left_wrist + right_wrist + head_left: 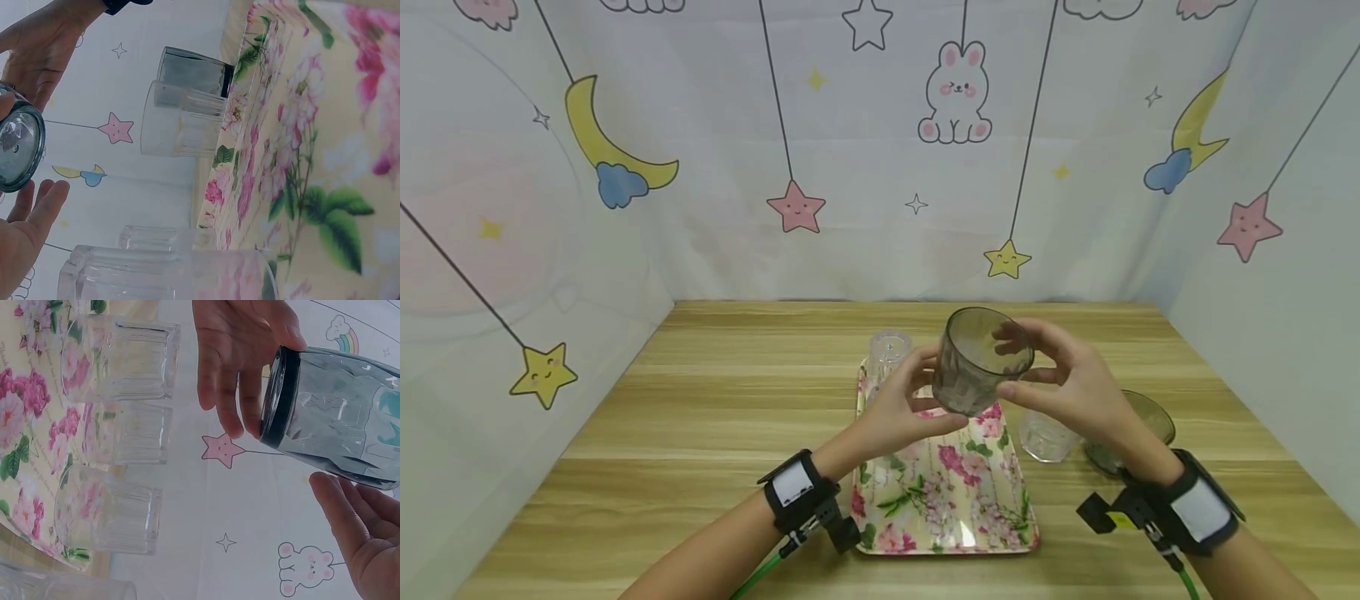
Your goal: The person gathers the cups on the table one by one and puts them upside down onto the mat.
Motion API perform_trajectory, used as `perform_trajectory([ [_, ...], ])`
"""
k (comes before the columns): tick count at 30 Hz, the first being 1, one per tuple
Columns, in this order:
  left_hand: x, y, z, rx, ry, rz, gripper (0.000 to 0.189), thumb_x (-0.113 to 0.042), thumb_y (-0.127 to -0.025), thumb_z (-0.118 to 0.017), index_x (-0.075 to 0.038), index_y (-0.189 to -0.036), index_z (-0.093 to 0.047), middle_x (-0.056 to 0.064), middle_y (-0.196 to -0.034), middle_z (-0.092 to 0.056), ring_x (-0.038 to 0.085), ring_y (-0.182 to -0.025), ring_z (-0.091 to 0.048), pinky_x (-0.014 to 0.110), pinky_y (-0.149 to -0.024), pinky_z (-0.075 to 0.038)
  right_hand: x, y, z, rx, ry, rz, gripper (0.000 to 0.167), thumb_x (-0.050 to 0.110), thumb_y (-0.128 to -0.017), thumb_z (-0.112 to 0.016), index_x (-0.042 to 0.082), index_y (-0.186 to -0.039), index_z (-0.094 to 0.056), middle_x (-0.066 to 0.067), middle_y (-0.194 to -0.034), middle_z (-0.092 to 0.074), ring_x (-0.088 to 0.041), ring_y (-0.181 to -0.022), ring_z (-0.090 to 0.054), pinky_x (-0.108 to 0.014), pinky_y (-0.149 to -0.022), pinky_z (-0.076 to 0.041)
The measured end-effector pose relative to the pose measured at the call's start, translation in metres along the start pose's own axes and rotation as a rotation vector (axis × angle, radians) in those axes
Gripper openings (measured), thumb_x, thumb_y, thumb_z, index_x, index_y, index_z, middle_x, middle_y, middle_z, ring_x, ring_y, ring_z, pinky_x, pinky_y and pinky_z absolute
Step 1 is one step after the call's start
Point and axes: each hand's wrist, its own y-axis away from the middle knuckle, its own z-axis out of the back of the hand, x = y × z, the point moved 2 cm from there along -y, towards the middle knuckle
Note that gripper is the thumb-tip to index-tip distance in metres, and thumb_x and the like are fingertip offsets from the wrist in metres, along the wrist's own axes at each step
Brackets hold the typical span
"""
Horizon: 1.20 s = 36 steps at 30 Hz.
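Observation:
A smoky grey drinking glass [973, 375] is held up over a floral tray [951, 500], its mouth tilted toward the head camera. My left hand [917, 400] holds it near the base, with the thumb low along the bottom. At the rim side my right hand [1067, 375] grips the same glass, thumb at the front and fingers behind. The right wrist view shows the thick dark base by the left hand's fingers [231, 394] and the right hand [362, 531] along the side. In the left wrist view the round base [22, 150] faces the camera.
A clear glass [890, 354] stands at the tray's back left. Right of the tray are another clear glass [1048, 437] and a dark glass dish [1142, 417]. Several clear glasses, one of them here [125, 359], line up in the right wrist view. Printed cloth walls surround the wooden table [722, 400].

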Motion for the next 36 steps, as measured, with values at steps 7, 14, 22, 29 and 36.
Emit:
perform_trajectory([
  [7,-0.001,0.003,0.003,0.011,-0.006,0.010,0.074,-0.010,-0.083,-0.073,-0.027,-0.143,-0.034,0.008,-0.140,-0.041,0.027,-0.131,-0.048,0.028,-0.101,-0.053,0.000,0.001,-0.001,-0.003,-0.015,-0.006,0.059,0.002,-0.081,-0.073,0.009,-0.135,-0.050,-0.015,-0.129,-0.058,0.003,-0.108,-0.058,-0.018,-0.084,-0.057],
  [14,-0.001,0.004,0.007,-0.002,-0.007,-0.001,0.074,-0.008,-0.082,-0.073,-0.025,-0.143,-0.035,0.008,-0.141,-0.041,0.027,-0.129,-0.050,0.027,-0.099,-0.054,-0.002,0.002,-0.001,-0.004,-0.025,-0.015,0.059,0.002,-0.081,-0.072,0.010,-0.135,-0.051,-0.016,-0.129,-0.058,0.002,-0.108,-0.058,-0.018,-0.085,-0.057],
  [22,0.000,0.003,0.012,-0.034,0.006,-0.066,0.071,0.000,-0.081,-0.073,-0.020,-0.140,-0.040,0.012,-0.135,-0.044,0.028,-0.122,-0.052,0.031,-0.097,-0.056,-0.006,0.003,-0.001,-0.005,-0.033,-0.025,0.056,0.001,-0.082,-0.071,0.008,-0.134,-0.051,0.000,-0.127,-0.059,0.002,-0.108,-0.057,-0.017,-0.085,-0.056],
  [29,-0.003,0.006,0.017,-0.046,-0.002,-0.050,0.068,-0.004,-0.082,-0.073,-0.017,-0.140,-0.040,0.014,-0.138,-0.043,0.031,-0.125,-0.052,0.033,-0.096,-0.056,-0.010,0.004,-0.003,0.005,-0.054,-0.014,0.055,-0.001,-0.083,-0.069,0.004,-0.134,-0.049,0.009,-0.126,-0.058,0.003,-0.108,-0.057,-0.016,-0.085,-0.056],
  [36,-0.008,0.007,0.022,-0.070,0.027,-0.073,0.066,-0.004,-0.081,-0.073,-0.011,-0.139,-0.041,0.015,-0.138,-0.041,0.022,-0.118,-0.054,0.032,-0.094,-0.057,-0.013,0.006,-0.004,0.010,-0.049,-0.027,0.054,0.000,-0.085,-0.068,0.003,-0.135,-0.048,0.006,-0.127,-0.057,0.005,-0.112,-0.055,-0.015,-0.086,-0.055],
])
